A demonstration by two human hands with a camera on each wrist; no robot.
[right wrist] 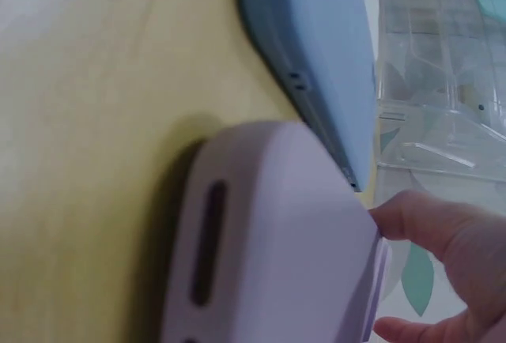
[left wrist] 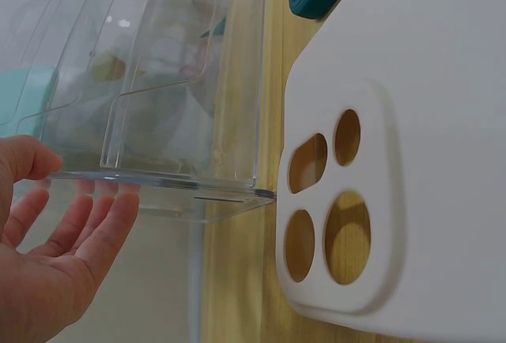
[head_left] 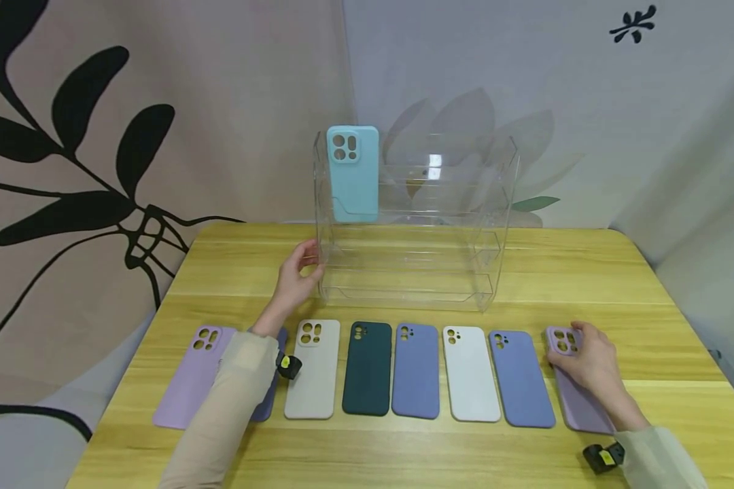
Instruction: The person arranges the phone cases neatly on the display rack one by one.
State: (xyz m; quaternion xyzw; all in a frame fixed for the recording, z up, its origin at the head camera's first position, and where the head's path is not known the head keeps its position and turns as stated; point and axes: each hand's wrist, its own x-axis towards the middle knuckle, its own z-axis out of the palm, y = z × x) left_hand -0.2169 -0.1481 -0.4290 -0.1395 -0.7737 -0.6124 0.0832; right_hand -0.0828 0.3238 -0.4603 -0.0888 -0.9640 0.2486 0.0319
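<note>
At the right end of a row of phone cases, my right hand grips a pale purple phone case near its camera cutouts, thumb on one side and fingers on the other. In the right wrist view the case's bottom end fills the foreground. My left hand holds the left side panel of a clear acrylic display stand, thumb at its front edge and fingertips against the outer face. A light blue phone case stands upright on the stand's upper left.
Between my hands lie a white case, a dark green case, a blue-violet case, another white case and another blue-violet case. A lilac case and a partly hidden blue case lie by my left forearm.
</note>
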